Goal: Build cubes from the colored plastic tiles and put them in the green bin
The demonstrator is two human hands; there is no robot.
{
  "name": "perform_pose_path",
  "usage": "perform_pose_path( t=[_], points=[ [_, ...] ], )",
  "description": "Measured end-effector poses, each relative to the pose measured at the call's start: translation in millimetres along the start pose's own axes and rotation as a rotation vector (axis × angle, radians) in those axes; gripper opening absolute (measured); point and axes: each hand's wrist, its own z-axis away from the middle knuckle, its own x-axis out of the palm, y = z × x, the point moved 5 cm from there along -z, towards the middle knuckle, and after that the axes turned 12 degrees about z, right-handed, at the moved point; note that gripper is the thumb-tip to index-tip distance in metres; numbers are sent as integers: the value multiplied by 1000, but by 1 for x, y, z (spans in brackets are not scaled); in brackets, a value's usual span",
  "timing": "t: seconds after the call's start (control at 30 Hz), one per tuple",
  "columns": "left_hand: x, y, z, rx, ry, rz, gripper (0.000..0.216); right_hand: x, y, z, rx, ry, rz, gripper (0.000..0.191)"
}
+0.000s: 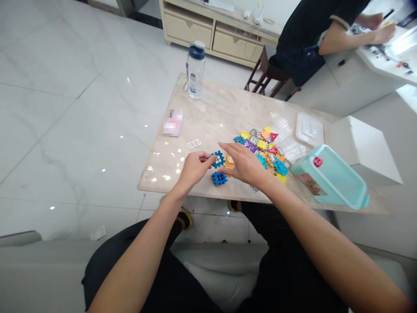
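Pinching a blue tile (218, 159) at centre frame with the left hand (196, 168), holding the right hand (246, 163) spread beside it; seemingly done joining a blue block (219, 178) just below, with loose pieces (262, 144) left right of centre.

Two bare forearms reach forward from the lower corners, the left forearm (146, 245) slanting inward to the right, the right forearm (312, 234) slanting inward to the left. The left grip (195, 165) has its fingers curled, with thumb and fingertips drawn together in a pinch pointing right. Facing it, the right grip (245, 163) is spread: fingers extended leftward, thumb held well below them, leaving a wide C-shaped gap. The two are near each other but apart, both wrists uncovered.
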Motion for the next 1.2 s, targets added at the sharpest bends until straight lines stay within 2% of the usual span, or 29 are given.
perform_pose_path(
  t=[0.13, 0.2, 0.33, 0.47, 0.63, 0.83, 1.2],
  points=[
    [4, -3, 4, -12, -42, -24, 32, -5, -8, -2, -112, -68, 111, 51],
    [7, -4, 6, -8, -62, -47, 32, -6, -13, -2, -157, -101, 141, 45],
    [8, 2, 11, -28, -60, -10, 27, -2, -15, 1, -171, -159, 147, 46],
    [-4, 10, 11, -85, 87, 66, 17, 11, -4, 8, -49, -287, 191, 54],
    [-17, 14, 8, -96, 189, 67, 10, 25, -14, 13, -119, -377, 204, 35],
    [-18, 18, 6, -34, 195, 83, 8, 34, -26, 13, -162, -429, 222, 23],
    [-20, 17, 6, 12, 187, 71, 8, 39, -23, 15, -179, -407, 219, 30]
  ],
)
